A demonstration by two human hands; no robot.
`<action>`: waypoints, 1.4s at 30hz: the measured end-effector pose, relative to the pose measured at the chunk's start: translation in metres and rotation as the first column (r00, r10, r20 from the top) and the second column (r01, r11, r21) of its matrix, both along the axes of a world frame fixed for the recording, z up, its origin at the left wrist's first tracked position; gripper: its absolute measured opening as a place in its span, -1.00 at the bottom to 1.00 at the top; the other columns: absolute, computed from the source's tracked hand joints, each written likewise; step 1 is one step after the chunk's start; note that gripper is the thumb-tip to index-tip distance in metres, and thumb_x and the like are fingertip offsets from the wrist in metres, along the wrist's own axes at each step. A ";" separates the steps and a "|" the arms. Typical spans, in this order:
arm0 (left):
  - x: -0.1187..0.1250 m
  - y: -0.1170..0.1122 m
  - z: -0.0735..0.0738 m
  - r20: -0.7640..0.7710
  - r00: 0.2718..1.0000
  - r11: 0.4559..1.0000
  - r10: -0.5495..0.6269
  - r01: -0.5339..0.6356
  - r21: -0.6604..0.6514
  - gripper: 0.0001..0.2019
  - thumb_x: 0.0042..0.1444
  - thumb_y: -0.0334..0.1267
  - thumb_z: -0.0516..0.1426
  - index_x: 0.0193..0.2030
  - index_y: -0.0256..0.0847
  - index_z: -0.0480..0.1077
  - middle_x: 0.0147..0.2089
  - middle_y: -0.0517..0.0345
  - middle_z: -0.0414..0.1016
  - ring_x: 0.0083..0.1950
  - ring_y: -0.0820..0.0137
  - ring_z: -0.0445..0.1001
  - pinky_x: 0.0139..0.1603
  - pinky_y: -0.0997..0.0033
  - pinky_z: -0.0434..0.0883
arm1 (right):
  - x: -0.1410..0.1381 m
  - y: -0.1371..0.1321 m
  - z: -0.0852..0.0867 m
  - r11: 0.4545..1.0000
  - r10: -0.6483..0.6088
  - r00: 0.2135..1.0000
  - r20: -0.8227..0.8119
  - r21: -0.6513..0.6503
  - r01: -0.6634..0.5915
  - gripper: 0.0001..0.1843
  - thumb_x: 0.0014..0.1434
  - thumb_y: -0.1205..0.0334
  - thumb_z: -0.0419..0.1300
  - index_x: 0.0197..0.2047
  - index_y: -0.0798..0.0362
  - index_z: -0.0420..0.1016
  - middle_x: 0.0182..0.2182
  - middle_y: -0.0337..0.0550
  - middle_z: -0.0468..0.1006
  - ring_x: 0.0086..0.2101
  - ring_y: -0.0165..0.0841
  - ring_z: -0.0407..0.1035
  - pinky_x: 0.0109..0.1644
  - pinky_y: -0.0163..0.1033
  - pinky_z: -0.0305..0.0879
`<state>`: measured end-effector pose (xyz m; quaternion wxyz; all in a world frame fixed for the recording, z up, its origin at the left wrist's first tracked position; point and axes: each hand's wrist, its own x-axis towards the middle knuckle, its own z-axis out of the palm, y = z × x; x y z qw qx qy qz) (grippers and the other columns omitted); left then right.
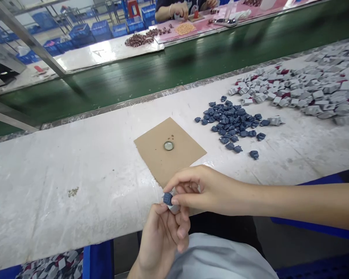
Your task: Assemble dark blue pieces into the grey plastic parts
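Observation:
My left hand [164, 236], palm up, grips a small light grey plastic piece [173, 208], mostly covered by the fingers. From the right, my right hand [196, 190] pinches a small dark blue plastic piece [167, 198] between thumb and forefinger, right against the grey one. Whether the two are joined cannot be made out. Beyond the hands lies a brown cardboard sheet [151, 149] with a metal bottle cap [168, 145] and some brown specks on it. A loose pile of dark blue pieces [232, 120] sits to the right of the cardboard.
A large heap of grey pieces [317, 89], some with dark red parts, covers the table's far right. Past the white table [90, 162] runs a green belt [128, 77]. Opposite, a person's hand [180, 9] works over small parts. Below left, a blue bin [99, 259] adjoins more grey pieces.

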<state>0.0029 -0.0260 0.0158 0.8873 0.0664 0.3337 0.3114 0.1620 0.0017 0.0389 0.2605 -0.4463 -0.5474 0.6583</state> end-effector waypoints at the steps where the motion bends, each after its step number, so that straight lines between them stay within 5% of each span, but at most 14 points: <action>1: -0.001 0.000 -0.002 0.028 1.000 1.000 0.011 -0.010 -0.021 -0.72 0.13 -0.30 -0.02 -0.39 -0.41 0.46 -0.49 0.11 0.41 -0.60 0.59 0.28 -0.72 0.70 0.25 | -0.002 -0.001 -0.001 0.999 0.015 1.000 0.027 0.044 -0.016 -0.81 0.07 0.25 0.18 -0.21 0.10 0.48 -0.53 -0.30 0.38 -0.52 -0.48 0.30 -0.45 -0.37 0.19; 5: -0.004 0.002 -0.003 0.050 0.997 0.996 0.053 -0.049 -0.071 -0.71 0.13 -0.24 -0.01 -0.34 -0.41 0.46 -0.55 0.16 0.35 -0.61 0.56 0.26 -0.72 0.68 0.21 | -0.007 0.000 -0.002 0.958 0.050 0.987 0.151 0.271 -0.090 -0.83 0.05 0.35 0.19 -0.25 0.13 0.53 -0.53 -0.30 0.33 -0.52 -0.52 0.22 -0.47 -0.42 0.15; 8: -0.006 0.003 0.000 0.060 0.997 0.993 0.043 -0.036 -0.108 -0.70 0.12 -0.20 0.01 -0.35 -0.41 0.46 -0.55 0.17 0.33 -0.62 0.58 0.23 -0.72 0.69 0.18 | -0.007 0.001 -0.002 0.940 0.062 0.987 0.150 0.323 -0.108 -0.81 0.08 0.37 0.16 -0.21 0.15 0.52 -0.50 -0.27 0.35 -0.48 -0.51 0.24 -0.42 -0.42 0.17; 24: 0.001 0.007 0.001 -0.011 1.000 0.992 0.003 -0.004 -0.126 -0.57 0.10 0.05 0.05 -0.40 -0.36 0.42 -0.54 0.24 0.21 -0.62 0.61 0.09 -0.70 0.68 0.08 | -0.005 0.000 0.001 0.984 0.022 0.997 0.069 0.174 -0.034 -0.81 0.17 0.34 0.07 -0.27 0.16 0.51 -0.46 -0.18 0.52 -0.39 -0.43 0.41 -0.33 -0.39 0.29; 32: 0.001 -0.002 0.001 -0.055 0.998 0.995 -0.039 0.034 -0.094 -0.60 -0.14 0.05 0.26 -0.53 -0.32 0.39 -0.62 0.31 0.17 -0.66 0.66 -0.03 -0.70 0.70 0.01 | -0.004 -0.009 0.012 0.979 0.055 0.998 -0.042 0.200 -0.045 -0.79 0.20 0.36 0.03 -0.26 0.19 0.50 -0.40 -0.13 0.57 -0.38 -0.43 0.45 -0.25 -0.35 0.35; 38: 0.002 -0.005 0.007 -0.075 0.996 0.998 -0.044 0.040 -0.055 -0.55 -0.19 0.07 0.28 -0.60 -0.31 0.29 -0.64 0.32 0.13 -0.66 0.66 -0.07 -0.69 0.68 -0.05 | -0.005 -0.013 0.014 0.997 0.075 0.977 -0.202 0.041 -0.068 -0.70 0.27 0.24 -0.06 -0.16 0.21 0.44 -0.51 -0.09 0.57 -0.40 -0.34 0.52 -0.27 -0.27 0.42; 42: -0.002 -0.007 -0.002 -0.103 0.994 0.999 -0.045 0.043 -0.024 -0.48 -0.22 0.17 0.26 -0.64 -0.31 0.25 -0.69 0.37 0.06 -0.69 0.68 -0.08 -0.71 0.68 -0.06 | -0.004 -0.013 0.013 0.994 0.082 0.978 -0.189 0.091 -0.066 -0.70 0.27 0.26 -0.05 -0.16 0.21 0.45 -0.49 -0.08 0.57 -0.40 -0.36 0.51 -0.26 -0.27 0.40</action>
